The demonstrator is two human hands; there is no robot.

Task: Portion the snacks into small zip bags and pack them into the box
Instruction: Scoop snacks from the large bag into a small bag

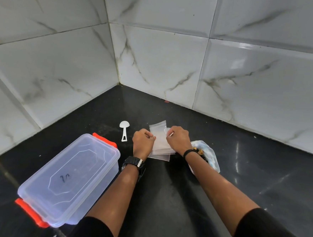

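A small clear zip bag [159, 136] is pinched at its two sides by the left hand [142, 142] and the right hand [178, 140], the fingers of both being curled onto the plastic, as though one bag were being separated or its mouth pulled apart. The bag is held just above a loose stack of further empty zip bags [159, 153], which lies flat on the black worktop [166, 191] between the wrists. No snack can be seen inside any of these bags, so portioning is judged not to have begun.

Just beside the right wrist, a larger crumpled snack bag [207, 155] rests on the worktop; dark and brownish pieces are visible in it, partly hidden by the arm. A white plastic scoop [124, 130] lies untouched beyond the left hand, its bowl pointing toward the tiled wall [166, 62].

The clear box [69, 180] with its orange clips [31, 213] sits well to the left, and its lid appears to be on and latched. Nothing is seen through its walls. Filling, sealing, opening the box and packing are all judged still to be done
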